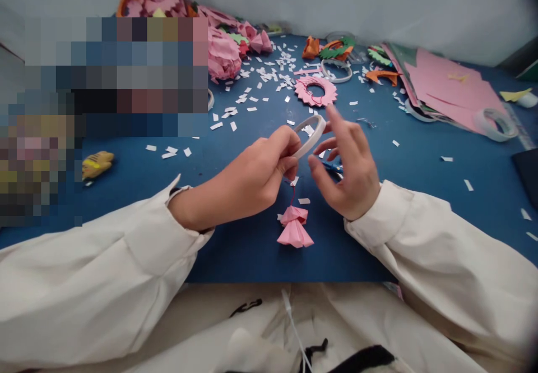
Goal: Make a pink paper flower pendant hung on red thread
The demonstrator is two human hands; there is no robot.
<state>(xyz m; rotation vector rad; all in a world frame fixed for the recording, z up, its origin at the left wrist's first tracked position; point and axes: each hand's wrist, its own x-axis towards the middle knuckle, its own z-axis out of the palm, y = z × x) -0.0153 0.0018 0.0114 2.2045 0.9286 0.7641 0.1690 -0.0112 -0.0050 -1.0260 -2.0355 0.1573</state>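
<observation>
My left hand (pixel 252 179) is closed on a white tape ring (pixel 311 133), pinching its near rim above the blue table (pixel 138 182). A thin red thread runs down from that pinch to a small pink folded-paper flower (pixel 294 228) that hangs just over the table. My right hand (pixel 347 165) is beside the ring on its right, fingers apart and half curled, index finger raised near the ring's far edge. It holds nothing that I can see. Something blue (pixel 333 166) lies under its fingers.
White paper scraps (pixel 269 78) litter the table's middle. A pink paper wreath (pixel 315 91) lies beyond the hands. Pink paper sheets (pixel 449 90) and tape rolls (pixel 496 124) sit at the right, pink paper flowers (pixel 225 53) at the back left. A small yellow object (pixel 96 164) lies left.
</observation>
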